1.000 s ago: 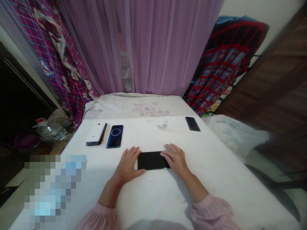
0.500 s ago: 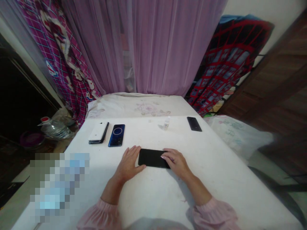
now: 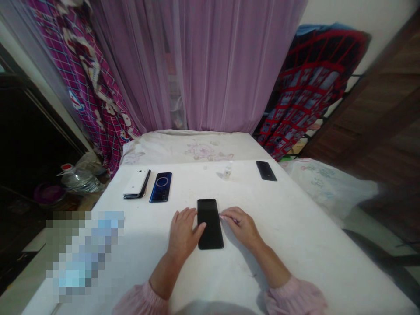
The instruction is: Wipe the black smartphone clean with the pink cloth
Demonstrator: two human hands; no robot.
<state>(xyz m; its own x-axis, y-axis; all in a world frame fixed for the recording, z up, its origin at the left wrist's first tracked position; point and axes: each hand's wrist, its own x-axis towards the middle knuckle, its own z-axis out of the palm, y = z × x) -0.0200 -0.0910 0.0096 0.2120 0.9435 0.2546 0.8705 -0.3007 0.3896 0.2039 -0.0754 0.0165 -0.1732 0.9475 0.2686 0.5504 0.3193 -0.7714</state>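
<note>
A black phone lies upright, screen up, on the white tabletop in front of me. My left hand rests flat along its left side, fingers stretched out and the thumb over the screen's left edge. Just right of the phone is my right hand, its thumb and forefinger pinched together. Something small and pinkish shows at those fingertips, too small to name, close to the phone's right edge.
Farther back on the table lie a blue phone, a stack of phones with a white one on top, a small clear bottle and a dark phone. A blurred-out patch covers the left edge.
The black phone has turned from lying crosswise to pointing away from me. My left thumb has come onto its screen; my right hand has moved off the screen to its right edge.
</note>
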